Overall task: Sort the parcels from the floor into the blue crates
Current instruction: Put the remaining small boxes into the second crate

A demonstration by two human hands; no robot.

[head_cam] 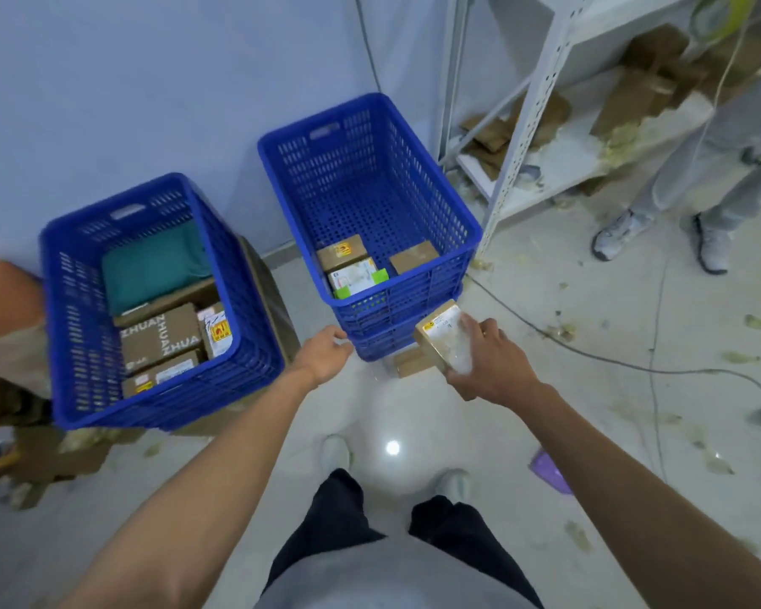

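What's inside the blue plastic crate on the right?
The right blue plastic crate holds three parcels: a brown cardboard box with a yellow sticker, a white-labelled packet with green tape, a plain brown box. Anything beneath them is covered.

Bright even light, lamp glare on floor, wide-angle edge bending

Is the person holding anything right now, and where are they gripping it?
Yes: the right hand grips a small cardboard box by its right edge, fingers over the labelled top. The left hand holds nothing.
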